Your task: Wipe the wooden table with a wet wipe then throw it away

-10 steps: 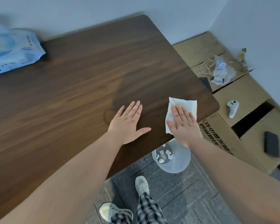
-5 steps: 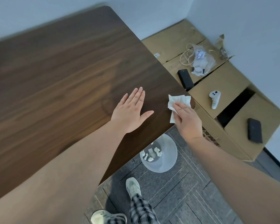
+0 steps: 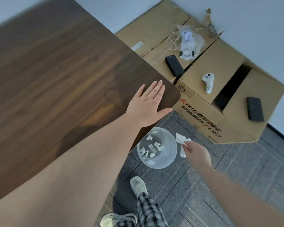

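Observation:
The dark wooden table [image 3: 59, 76] fills the left of the view. My left hand [image 3: 147, 104] lies flat and open on its near right corner, fingers together. My right hand [image 3: 197, 154] is below the table's level, off its edge, pinching a crumpled white wet wipe [image 3: 181, 143]. The wipe hangs just right of the rim of a clear plastic bin [image 3: 156, 163] on the floor. Several crumpled white wipes lie inside the bin.
Flattened cardboard boxes [image 3: 220, 63] lie on the floor to the right, carrying a white controller [image 3: 208, 81], two black devices [image 3: 174, 65] [image 3: 255, 108] and a plastic bag with cable [image 3: 187, 41]. My shoes [image 3: 138, 185] stand on grey floor tiles below the bin.
My right hand lifted the wipe off the table corner and carried it down beside the bin. The left hand stayed flat on the table. The view swung right and down.

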